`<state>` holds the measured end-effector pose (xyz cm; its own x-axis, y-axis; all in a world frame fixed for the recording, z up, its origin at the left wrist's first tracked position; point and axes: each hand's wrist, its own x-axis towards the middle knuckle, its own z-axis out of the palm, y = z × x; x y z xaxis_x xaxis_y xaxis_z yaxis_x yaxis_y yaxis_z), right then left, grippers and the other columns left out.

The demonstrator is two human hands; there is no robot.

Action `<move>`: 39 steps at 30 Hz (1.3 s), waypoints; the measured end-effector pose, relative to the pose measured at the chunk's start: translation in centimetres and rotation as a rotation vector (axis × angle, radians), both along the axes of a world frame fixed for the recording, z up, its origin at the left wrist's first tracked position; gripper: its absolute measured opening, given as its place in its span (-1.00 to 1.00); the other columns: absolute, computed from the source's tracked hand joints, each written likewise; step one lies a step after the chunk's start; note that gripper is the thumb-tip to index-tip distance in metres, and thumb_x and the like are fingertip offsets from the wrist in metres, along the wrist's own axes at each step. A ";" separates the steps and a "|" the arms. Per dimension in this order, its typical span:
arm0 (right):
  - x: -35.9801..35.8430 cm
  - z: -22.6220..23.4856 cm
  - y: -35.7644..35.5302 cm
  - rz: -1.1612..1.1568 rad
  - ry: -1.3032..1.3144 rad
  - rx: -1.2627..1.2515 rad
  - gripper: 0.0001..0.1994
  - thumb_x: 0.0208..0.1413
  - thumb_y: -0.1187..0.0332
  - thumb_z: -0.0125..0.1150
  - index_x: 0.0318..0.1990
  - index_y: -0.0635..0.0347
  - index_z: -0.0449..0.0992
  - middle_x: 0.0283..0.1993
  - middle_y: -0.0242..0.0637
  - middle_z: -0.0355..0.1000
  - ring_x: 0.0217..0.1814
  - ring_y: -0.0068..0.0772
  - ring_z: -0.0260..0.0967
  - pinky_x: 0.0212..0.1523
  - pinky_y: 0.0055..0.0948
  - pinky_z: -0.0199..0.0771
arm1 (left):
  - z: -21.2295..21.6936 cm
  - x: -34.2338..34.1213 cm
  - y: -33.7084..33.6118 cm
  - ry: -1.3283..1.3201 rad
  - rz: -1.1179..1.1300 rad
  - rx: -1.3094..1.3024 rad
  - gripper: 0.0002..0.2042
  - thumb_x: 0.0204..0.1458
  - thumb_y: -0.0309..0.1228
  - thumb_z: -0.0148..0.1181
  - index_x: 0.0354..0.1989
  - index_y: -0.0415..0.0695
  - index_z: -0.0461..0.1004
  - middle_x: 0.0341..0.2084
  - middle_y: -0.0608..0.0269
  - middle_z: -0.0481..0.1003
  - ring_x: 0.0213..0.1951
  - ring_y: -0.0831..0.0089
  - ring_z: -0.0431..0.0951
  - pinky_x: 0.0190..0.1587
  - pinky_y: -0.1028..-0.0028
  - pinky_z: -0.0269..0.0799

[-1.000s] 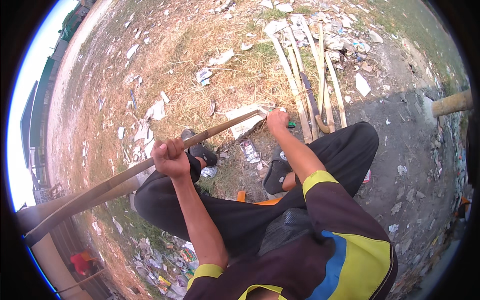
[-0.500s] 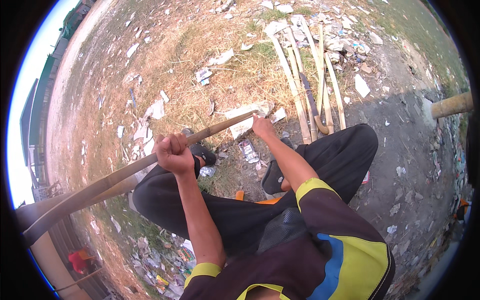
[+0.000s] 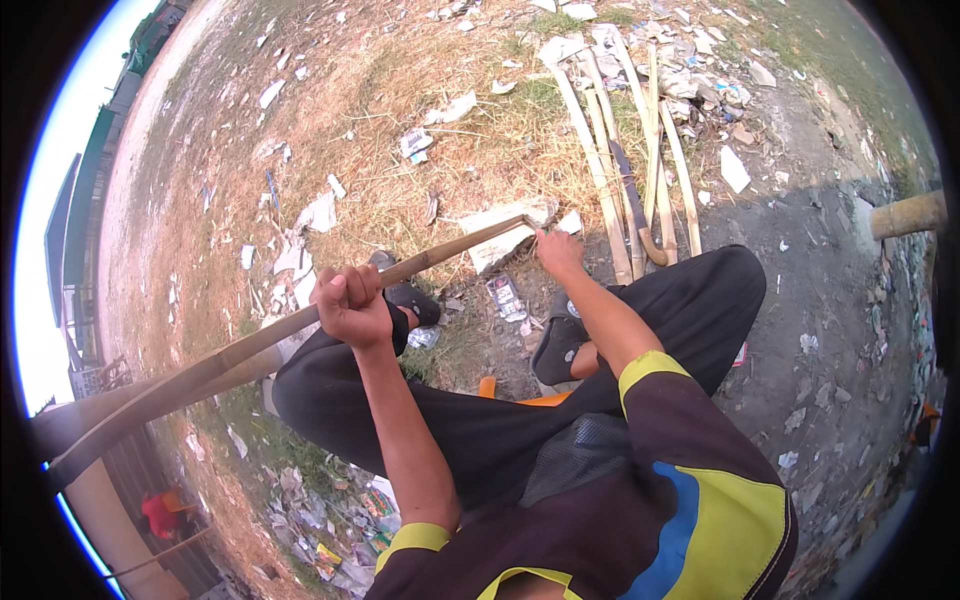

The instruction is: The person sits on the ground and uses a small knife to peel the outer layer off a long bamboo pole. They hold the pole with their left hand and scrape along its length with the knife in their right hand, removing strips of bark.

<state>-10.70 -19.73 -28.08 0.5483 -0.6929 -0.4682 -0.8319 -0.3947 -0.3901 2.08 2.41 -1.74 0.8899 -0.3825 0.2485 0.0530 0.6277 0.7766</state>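
1. Head view: a long bamboo strip [image 3: 250, 350] runs from the lower left of the frame up to the centre.
2. The left hand [image 3: 352, 305] is clamped around its middle; the right hand [image 3: 558, 252] sits just beside its far tip [image 3: 515, 224], and I cannot tell if it grips.
3. It looks light, stiff yet springy, with splintery edges (likely sharp), so hold the flat faces, 2 hands well apart.
4. More strips [image 3: 620, 160] lie on the ground at upper centre.
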 end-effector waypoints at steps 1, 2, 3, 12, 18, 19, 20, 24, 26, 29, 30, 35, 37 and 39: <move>0.2 0.3 -0.1 -0.029 -0.001 -0.019 -0.47 0.29 0.01 -0.24 -0.14 0.34 0.51 -0.17 0.10 0.51 -0.07 0.08 0.49 -0.06 -0.03 0.47 | 0.0 0.2 0.0 0.009 -0.011 0.000 -0.67 -0.07 -0.47 -0.06 -0.71 0.02 -0.08 -0.87 0.46 -0.13 -0.76 0.62 -0.24 -0.63 0.46 -0.17; 0.3 0.6 -0.1 -0.059 -0.001 -0.037 -0.48 0.29 0.01 -0.22 -0.12 0.36 0.49 -0.18 0.10 0.51 -0.07 0.08 0.49 -0.06 -0.02 0.47 | 0.0 0.3 -0.2 -0.014 -0.075 -0.012 -0.68 -0.08 -0.47 -0.05 -0.71 0.01 -0.08 -0.87 0.46 -0.13 -0.76 0.61 -0.23 -0.64 0.46 -0.18; 0.7 1.8 0.1 -0.050 -0.072 0.000 -0.50 0.27 0.03 -0.18 -0.15 0.37 0.49 -0.20 0.12 0.50 -0.10 0.12 0.48 -0.06 -0.01 0.46 | 0.0 0.4 0.0 -0.040 -0.126 -0.021 -0.68 -0.09 -0.47 -0.05 -0.72 0.00 -0.07 -0.87 0.46 -0.13 -0.77 0.61 -0.23 -0.64 0.45 -0.19; -0.3 15.2 6.6 0.186 -0.452 0.206 -0.60 0.23 0.17 -0.05 -0.35 0.43 0.49 -0.45 0.21 0.47 -0.33 0.20 0.48 -0.27 -0.01 0.48 | 1.1 -0.5 -0.7 -0.263 -0.414 0.057 -0.66 -0.16 -0.49 -0.03 -0.80 -0.05 -0.07 -0.91 0.46 -0.08 -0.82 0.61 -0.19 -0.70 0.44 -0.25; -0.1 12.8 5.7 0.188 -0.447 0.102 -0.58 0.21 0.19 -0.02 -0.43 0.45 0.52 -0.49 0.20 0.47 -0.39 0.20 0.48 -0.26 -0.01 0.49 | 1.2 -0.8 -1.0 -0.271 -0.433 0.043 -0.68 -0.17 -0.48 -0.04 -0.79 -0.05 -0.06 -0.92 0.45 -0.08 -0.82 0.61 -0.19 -0.70 0.44 -0.24; -0.1 12.7 6.5 0.165 -0.472 0.079 -0.59 0.20 0.19 -0.01 -0.44 0.45 0.53 -0.49 0.19 0.47 -0.39 0.20 0.48 -0.26 -0.02 0.49 | 1.3 -0.8 -1.0 -0.285 -0.429 0.053 -0.68 -0.17 -0.49 -0.04 -0.79 -0.05 -0.06 -0.92 0.45 -0.08 -0.82 0.61 -0.19 -0.70 0.44 -0.24; 0.0 12.6 7.0 0.142 -0.497 0.057 -0.59 0.20 0.20 0.00 -0.44 0.45 0.53 -0.49 0.19 0.47 -0.39 0.20 0.48 -0.26 -0.03 0.50 | 1.4 -0.7 -1.1 -0.300 -0.425 0.063 -0.68 -0.17 -0.49 -0.04 -0.79 -0.05 -0.06 -0.92 0.45 -0.08 -0.82 0.61 -0.19 -0.70 0.44 -0.25; -0.2 9.0 4.5 0.182 -0.365 0.052 -0.61 0.20 0.22 -0.01 -0.42 0.44 0.54 -0.49 0.21 0.46 -0.37 0.23 0.47 -0.28 -0.02 0.50 | 1.0 -0.5 -1.0 -0.268 -0.442 0.047 -0.68 -0.18 -0.49 -0.05 -0.79 -0.04 -0.06 -0.92 0.46 -0.08 -0.82 0.61 -0.20 -0.70 0.45 -0.25; -0.1 10.0 4.0 0.213 -0.317 0.091 -0.62 0.20 0.23 -0.02 -0.41 0.43 0.54 -0.49 0.23 0.46 -0.37 0.25 0.47 -0.28 -0.02 0.50 | 1.0 -0.3 -1.1 -0.290 -0.441 0.034 -0.68 -0.18 -0.49 -0.05 -0.79 -0.04 -0.07 -0.92 0.46 -0.09 -0.82 0.62 -0.20 -0.70 0.45 -0.25; -0.2 11.1 6.0 0.147 -0.454 0.081 -0.62 0.20 0.25 -0.02 -0.42 0.47 0.53 -0.50 0.22 0.46 -0.39 0.21 0.48 -0.30 -0.04 0.51 | 1.0 -0.5 -1.3 -0.282 -0.445 0.034 -0.68 -0.17 -0.48 -0.05 -0.78 -0.05 -0.07 -0.92 0.46 -0.09 -0.82 0.63 -0.19 -0.70 0.45 -0.25; -0.3 10.9 6.2 0.132 -0.506 0.074 -0.62 0.20 0.25 -0.02 -0.42 0.47 0.52 -0.49 0.21 0.47 -0.39 0.21 0.49 -0.30 -0.04 0.51 | 0.9 -0.5 -1.3 -0.276 -0.435 0.034 -0.68 -0.16 -0.48 -0.05 -0.78 -0.04 -0.07 -0.92 0.46 -0.09 -0.83 0.63 -0.19 -0.70 0.45 -0.25; 0.7 8.8 4.2 0.132 -0.350 0.124 -0.60 0.20 0.23 -0.05 -0.41 0.46 0.53 -0.43 0.32 0.44 -0.27 0.25 0.47 -0.19 0.03 0.47 | 0.8 -0.2 -1.3 -0.241 -0.380 0.011 -0.68 -0.17 -0.50 -0.05 -0.78 -0.03 -0.07 -0.91 0.46 -0.09 -0.81 0.64 -0.21 -0.71 0.46 -0.26; 1.2 9.7 5.7 0.116 -0.406 0.138 -0.61 0.20 0.23 -0.05 -0.39 0.47 0.53 -0.42 0.32 0.44 -0.27 0.25 0.47 -0.18 0.02 0.47 | 0.6 0.0 -1.0 -0.246 -0.353 0.015 -0.68 -0.15 -0.48 -0.05 -0.77 -0.02 -0.07 -0.91 0.46 -0.09 -0.81 0.64 -0.21 -0.70 0.45 -0.25; 1.2 9.6 6.5 0.078 -0.438 0.131 -0.61 0.19 0.23 -0.04 -0.37 0.47 0.54 -0.40 0.31 0.45 -0.27 0.27 0.47 -0.18 0.01 0.48 | 0.5 0.3 -1.0 -0.240 -0.349 0.019 -0.68 -0.14 -0.48 -0.05 -0.77 -0.02 -0.07 -0.91 0.46 -0.09 -0.81 0.64 -0.21 -0.70 0.45 -0.25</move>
<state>-9.52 -13.18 -18.48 0.7623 -0.5922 -0.2612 -0.5470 -0.3737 -0.7491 2.35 1.39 -1.23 0.6239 -0.6569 0.4234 0.0755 0.5899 0.8039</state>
